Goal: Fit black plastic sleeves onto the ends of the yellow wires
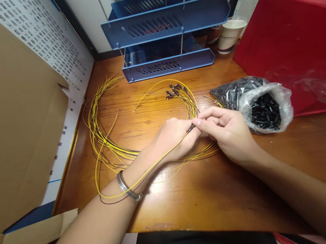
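Left hand and right hand pinching one yellow wire and black sleeve, just left of the sleeve bag. Several sleeved wires beyond the hands, finished; loose wire bundle on the desk, apparently bare yet.

Thin yellow wire curving across wooden desk, small black cap at its pinched end.

Two paper cups, one red box, one blue tray rack.

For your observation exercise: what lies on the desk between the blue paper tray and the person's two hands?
In the head view, black-capped ends of yellow wires lie between the blue paper tray and the hands; the rest is bare wood.
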The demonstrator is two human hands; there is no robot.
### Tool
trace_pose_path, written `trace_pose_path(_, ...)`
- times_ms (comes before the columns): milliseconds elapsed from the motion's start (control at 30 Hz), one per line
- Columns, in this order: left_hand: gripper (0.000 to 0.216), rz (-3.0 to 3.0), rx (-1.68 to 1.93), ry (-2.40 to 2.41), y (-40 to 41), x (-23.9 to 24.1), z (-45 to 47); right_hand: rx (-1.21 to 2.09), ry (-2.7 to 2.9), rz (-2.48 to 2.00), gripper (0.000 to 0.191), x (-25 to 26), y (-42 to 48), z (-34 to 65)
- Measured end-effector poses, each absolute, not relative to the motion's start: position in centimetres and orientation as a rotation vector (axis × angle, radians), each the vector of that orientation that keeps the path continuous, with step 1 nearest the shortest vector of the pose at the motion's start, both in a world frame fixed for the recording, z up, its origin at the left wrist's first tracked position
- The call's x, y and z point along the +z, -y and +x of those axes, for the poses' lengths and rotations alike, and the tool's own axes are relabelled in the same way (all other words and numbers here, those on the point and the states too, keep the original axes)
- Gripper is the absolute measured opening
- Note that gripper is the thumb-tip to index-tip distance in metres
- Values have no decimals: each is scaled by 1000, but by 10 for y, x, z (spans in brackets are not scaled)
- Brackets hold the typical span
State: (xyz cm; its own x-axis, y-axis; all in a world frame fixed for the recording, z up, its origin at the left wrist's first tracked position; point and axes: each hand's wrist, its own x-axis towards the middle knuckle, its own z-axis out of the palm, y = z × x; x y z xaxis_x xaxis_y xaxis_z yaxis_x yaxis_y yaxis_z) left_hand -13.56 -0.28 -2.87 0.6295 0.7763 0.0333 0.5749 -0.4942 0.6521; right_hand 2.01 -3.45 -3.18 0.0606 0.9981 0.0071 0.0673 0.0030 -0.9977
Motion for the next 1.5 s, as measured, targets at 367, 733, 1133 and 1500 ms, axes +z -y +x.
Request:
trace_pose_path(367,50,2243,442,-1044,3,-29,-135,1127,1187,-1265,23,-34,34,20)
trace_pose_path(733,53,2274,432,-1048,2,-30,-135,1127,1231,-1300,18,-33,34,20)
trace_pose_path(1133,55,2293,412,-1051,3,-31,-134,1142,1236,-1297,20,-33,35,20)
trace_pose_path(1500,58,2317,422,-1037,2,-32,-134,1114,1244,-1307,18,-33,34,20)
